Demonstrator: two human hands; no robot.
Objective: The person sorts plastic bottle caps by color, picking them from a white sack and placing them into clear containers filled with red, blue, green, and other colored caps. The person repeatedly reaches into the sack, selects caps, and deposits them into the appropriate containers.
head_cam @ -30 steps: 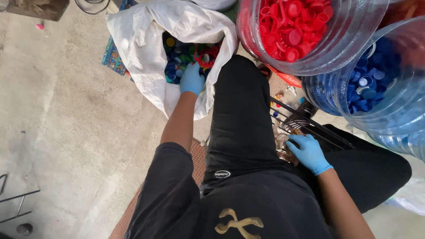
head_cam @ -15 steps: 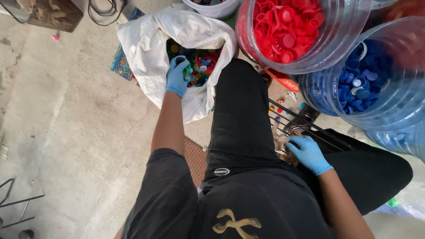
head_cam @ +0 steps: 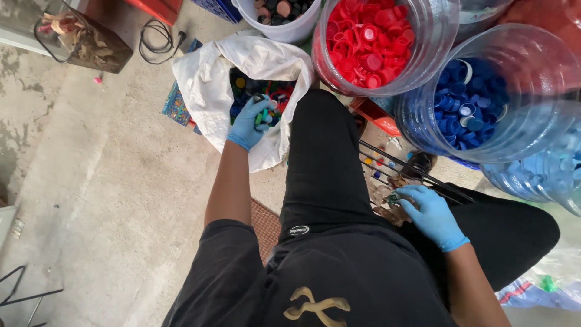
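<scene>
At eleven o'clock from the seated person, the left hand (head_cam: pixel 249 123), in a thin blue glove, is closed around a clutch of small plastic bottle caps (head_cam: pixel 262 116) inside a crumpled white woven sack (head_cam: pixel 206 85) on the rough concrete floor (head_cam: pixel 91 200). At three o'clock the gloved right hand (head_cam: pixel 431 213) rests curled, palm down, on dry brown scraps (head_cam: pixel 387 203) beside thin black rods (head_cam: pixel 417 175); its grasp cannot be told. At one o'clock stand clear round tubs: red caps (head_cam: pixel 369 42), blue caps (head_cam: pixel 469 112).
</scene>
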